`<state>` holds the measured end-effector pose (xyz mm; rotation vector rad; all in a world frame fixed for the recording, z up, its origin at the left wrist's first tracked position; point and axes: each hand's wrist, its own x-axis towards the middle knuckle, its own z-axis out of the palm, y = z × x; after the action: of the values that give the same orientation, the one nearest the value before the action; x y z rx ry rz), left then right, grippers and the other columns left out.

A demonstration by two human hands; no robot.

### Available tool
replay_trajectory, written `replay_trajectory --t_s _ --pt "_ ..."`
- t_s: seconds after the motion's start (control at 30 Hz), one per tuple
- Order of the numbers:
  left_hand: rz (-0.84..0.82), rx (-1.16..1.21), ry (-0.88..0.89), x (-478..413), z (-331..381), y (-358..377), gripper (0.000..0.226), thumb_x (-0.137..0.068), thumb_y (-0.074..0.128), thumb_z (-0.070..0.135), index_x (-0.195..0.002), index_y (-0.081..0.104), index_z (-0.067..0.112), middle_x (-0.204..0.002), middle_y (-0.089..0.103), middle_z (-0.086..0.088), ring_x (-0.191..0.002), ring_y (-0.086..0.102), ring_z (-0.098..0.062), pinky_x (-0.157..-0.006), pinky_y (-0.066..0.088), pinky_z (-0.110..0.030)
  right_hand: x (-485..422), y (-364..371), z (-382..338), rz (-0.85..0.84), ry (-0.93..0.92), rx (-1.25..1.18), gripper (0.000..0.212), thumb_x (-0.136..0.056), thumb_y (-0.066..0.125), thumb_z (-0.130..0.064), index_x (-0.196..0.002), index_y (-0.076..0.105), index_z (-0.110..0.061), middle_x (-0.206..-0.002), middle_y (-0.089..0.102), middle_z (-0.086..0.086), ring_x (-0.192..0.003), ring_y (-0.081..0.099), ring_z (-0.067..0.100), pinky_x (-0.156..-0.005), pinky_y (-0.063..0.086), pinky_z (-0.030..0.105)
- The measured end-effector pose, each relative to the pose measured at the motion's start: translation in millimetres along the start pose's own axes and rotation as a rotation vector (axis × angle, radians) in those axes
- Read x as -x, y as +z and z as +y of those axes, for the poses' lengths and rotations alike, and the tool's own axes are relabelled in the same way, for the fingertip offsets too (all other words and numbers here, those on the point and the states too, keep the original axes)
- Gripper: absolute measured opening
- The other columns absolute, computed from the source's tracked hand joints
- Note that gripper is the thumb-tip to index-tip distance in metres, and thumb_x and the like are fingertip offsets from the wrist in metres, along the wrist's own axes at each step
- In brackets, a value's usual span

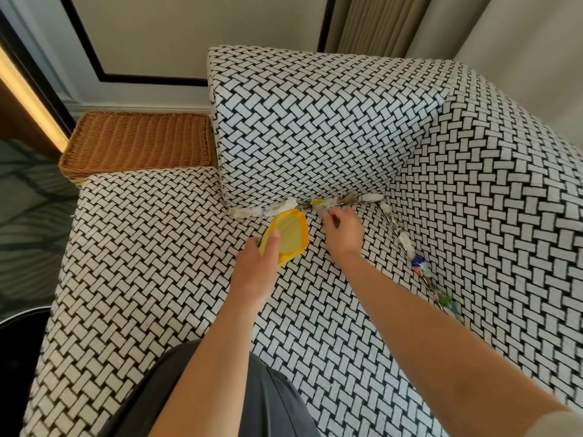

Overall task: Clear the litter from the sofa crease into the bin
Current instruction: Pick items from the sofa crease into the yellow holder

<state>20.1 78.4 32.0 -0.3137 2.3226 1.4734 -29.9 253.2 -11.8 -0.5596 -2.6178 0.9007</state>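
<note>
Head view: our left hand (pixel 258 266) clamps its fingers round the yellow scoop (pixel 291 231); our right hand (pixel 342 230) curls its fingers at the litter (pixel 295 207), grip unclear. Litter fills the sofa crease (pixel 388 212) beyond and right of our fingers. The scoop looks empty, so we've barely started.

Wicker tray (pixel 135 143), beige curtain (pixel 378 23), patterned carpet (pixel 28 216)
</note>
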Motion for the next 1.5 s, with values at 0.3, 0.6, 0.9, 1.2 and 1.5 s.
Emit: replay_trajectory --t_s 0.3,0.6,0.9,1.2,1.5 --pt "-0.019 -0.019 0.039 20.5 0.1 6.4 0.066 -0.088 0.028 0.064 -0.131 0.039 0.015 -0.123 0.050 -0.016 -0.107 0.054 -0.032 -0.080 0.046 -0.040 75.3 -31.3 -16.1 -0.063 0.192 -0.623 0.020 -0.092 0.055 -0.021 -0.077 0.065 -0.012 -0.059 0.049 -0.004 -0.054 0.040 0.006 -0.051 0.035 0.014" --pt "0.001 -0.039 -0.013 36.1 7.0 14.8 0.074 -0.089 0.025 0.065 -0.142 0.029 0.014 -0.140 0.041 -0.018 -0.122 0.046 -0.034 -0.099 0.042 -0.049 93.2 -53.4 -52.1 -0.136 -0.124 -0.426 0.010 -0.084 0.065 -0.013 -0.077 0.061 -0.019 -0.079 0.054 -0.011 -0.071 0.046 0.002 -0.066 0.037 0.012" --pt "-0.039 0.077 -0.095 28.4 14.4 8.9 0.063 -0.093 0.025 0.058 -0.136 0.035 0.013 -0.127 0.047 -0.015 -0.106 0.051 -0.030 -0.094 0.046 -0.048 68.0 -31.2 5.8 -0.019 -0.009 -0.062 0.025 -0.094 0.046 -0.019 -0.117 0.055 -0.011 -0.107 0.058 0.004 -0.095 0.048 0.013 -0.089 0.045 0.030" --pt "-0.112 0.117 -0.108 10.9 22.1 3.6 0.036 -0.099 0.032 0.040 -0.127 0.038 0.019 -0.107 0.045 -0.001 -0.073 0.038 -0.009 -0.083 0.050 -0.046 -5.4 -4.3 7.2 -0.022 0.203 0.347 0.058 -0.087 0.049 -0.051 -0.130 0.042 -0.014 -0.129 0.052 0.007 -0.119 0.047 0.025 -0.097 0.035 0.039" --pt "-0.130 0.225 -0.191 3.6 22.9 3.6 0.034 -0.096 0.030 0.050 -0.112 0.036 0.021 -0.085 0.041 0.007 -0.073 0.040 -0.010 -0.091 0.047 -0.051 -42.2 8.0 2.1 0.047 0.373 0.343 0.054 -0.085 0.051 -0.052 -0.123 0.048 -0.014 -0.124 0.053 0.008 -0.113 0.051 0.024 -0.092 0.034 0.037"
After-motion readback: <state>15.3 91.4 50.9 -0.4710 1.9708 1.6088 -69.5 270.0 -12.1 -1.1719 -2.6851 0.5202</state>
